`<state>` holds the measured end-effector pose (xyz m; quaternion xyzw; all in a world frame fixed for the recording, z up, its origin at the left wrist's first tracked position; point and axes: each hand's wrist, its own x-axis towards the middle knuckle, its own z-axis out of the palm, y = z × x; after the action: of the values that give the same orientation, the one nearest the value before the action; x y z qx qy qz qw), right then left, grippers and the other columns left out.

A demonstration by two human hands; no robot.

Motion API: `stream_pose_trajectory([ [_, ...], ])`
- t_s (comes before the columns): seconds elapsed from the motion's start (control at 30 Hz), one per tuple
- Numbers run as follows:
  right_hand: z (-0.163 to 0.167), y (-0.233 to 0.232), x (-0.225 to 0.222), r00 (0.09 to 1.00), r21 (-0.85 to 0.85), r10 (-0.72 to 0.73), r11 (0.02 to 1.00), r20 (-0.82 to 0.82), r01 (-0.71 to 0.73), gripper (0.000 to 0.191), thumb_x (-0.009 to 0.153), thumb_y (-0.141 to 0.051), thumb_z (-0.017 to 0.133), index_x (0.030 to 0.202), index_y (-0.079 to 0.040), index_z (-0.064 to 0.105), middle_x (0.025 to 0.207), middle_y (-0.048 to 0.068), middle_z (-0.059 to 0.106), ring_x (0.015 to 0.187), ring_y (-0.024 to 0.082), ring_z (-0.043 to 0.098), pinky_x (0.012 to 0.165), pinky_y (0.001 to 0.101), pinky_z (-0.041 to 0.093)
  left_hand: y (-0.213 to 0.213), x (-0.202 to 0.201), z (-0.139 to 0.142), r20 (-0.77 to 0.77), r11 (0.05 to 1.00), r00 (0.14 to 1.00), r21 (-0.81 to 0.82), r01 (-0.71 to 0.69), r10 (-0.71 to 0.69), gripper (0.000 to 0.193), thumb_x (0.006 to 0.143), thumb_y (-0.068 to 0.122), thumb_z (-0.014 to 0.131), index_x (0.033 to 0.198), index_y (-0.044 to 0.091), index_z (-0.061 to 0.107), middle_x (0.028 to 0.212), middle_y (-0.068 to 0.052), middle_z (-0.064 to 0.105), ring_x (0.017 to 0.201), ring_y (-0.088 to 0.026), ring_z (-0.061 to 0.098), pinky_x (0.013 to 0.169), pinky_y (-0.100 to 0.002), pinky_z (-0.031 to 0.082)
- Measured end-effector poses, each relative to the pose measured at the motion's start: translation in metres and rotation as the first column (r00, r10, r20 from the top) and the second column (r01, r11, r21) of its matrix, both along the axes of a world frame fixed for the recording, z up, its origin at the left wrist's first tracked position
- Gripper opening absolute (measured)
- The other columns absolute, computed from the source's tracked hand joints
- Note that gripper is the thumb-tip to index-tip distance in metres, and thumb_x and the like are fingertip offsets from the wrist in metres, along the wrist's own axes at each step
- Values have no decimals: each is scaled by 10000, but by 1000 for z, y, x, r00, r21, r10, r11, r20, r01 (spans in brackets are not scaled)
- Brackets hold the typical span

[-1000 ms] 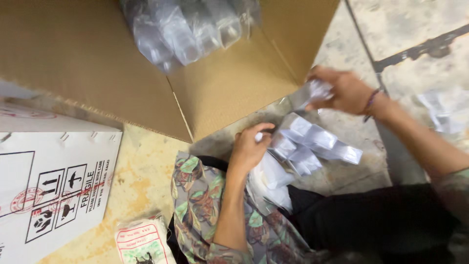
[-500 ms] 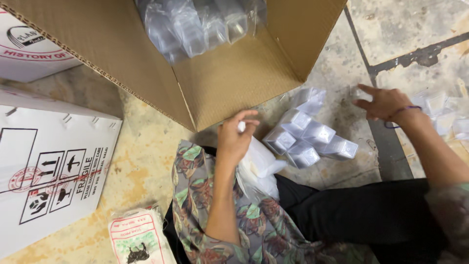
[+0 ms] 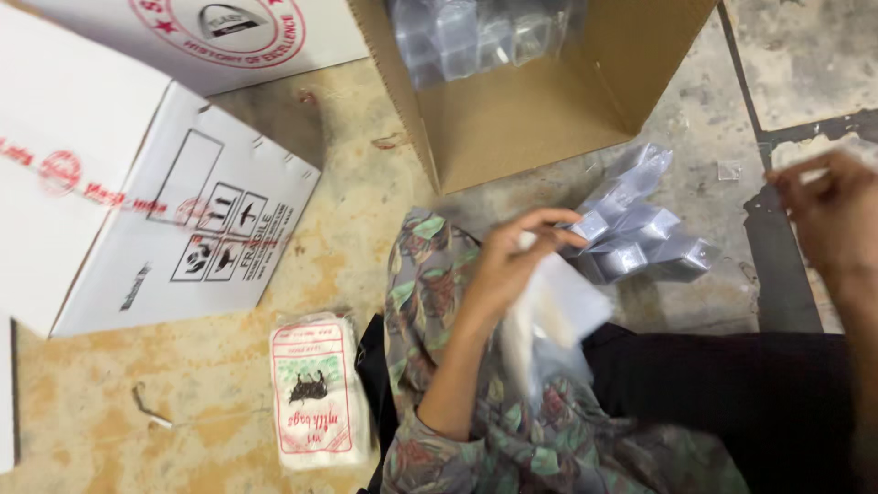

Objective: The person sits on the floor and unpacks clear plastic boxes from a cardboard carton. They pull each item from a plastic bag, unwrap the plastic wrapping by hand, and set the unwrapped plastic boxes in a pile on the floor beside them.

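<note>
Head view shows the concrete floor (image 3: 229,384), which carries everything here. Largest on it is the white carton (image 3: 137,210) at the left edge, lying on its side with handling symbols on one face. Next comes the open brown box (image 3: 512,128) at the top edge, with clear plastic containers (image 3: 476,41) wrapped in film inside it. Below that, the person's lap fills the bottom edge, covered by patterned cloth (image 3: 476,439) and black cloth (image 3: 722,393).

The left hand (image 3: 512,265) sits above the lap, its fingers curled and pinching a sheaf of thin clear bags (image 3: 549,320) that hangs down over the lap. Just right of that hand, on the floor, lies a small heap of little filled clear packets (image 3: 631,238), touching one another. The right hand (image 3: 828,215) is at the right edge, well apart from the heap; it is blurred, with the thumb and forefinger seeming to close on a thin pale strip, though what it is cannot be told.

Judging by this, a handful of packets lie on the floor while many containers remain in the brown box and the sheaf is thick, so the work looks to be in its early part.

Near the bottom edge, left of the lap, lies a flat printed packet of bags (image 3: 318,389), and further left a small bent piece of metal (image 3: 146,409).
</note>
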<state>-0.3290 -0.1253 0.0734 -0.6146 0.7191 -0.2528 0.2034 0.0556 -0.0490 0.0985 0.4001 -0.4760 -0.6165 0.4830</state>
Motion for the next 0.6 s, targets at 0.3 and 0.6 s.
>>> stream_pose_trajectory([
  [0.3, 75, 155, 124, 851, 143, 185, 947, 491, -288, 322, 912, -209, 713, 1184, -36, 709, 1013, 93, 765, 937, 115, 691, 788, 269, 557, 55, -60, -28, -185, 975, 975, 161, 154, -123, 446, 1065, 158, 528, 1498, 51, 515, 1322, -124, 666, 1277, -156, 551, 1142, -314, 383],
  [0.6, 55, 164, 129, 912, 128, 107, 977, 395, -170, 209, 864, -119, 755, 1050, -27, 736, 947, 54, 774, 803, 92, 734, 709, 267, 579, 62, -57, 2, -168, 910, 909, 110, 401, -381, 787, 925, 151, 672, 1609, 98, 288, 1477, -153, 532, 1370, -216, 495, 1148, -351, 379],
])
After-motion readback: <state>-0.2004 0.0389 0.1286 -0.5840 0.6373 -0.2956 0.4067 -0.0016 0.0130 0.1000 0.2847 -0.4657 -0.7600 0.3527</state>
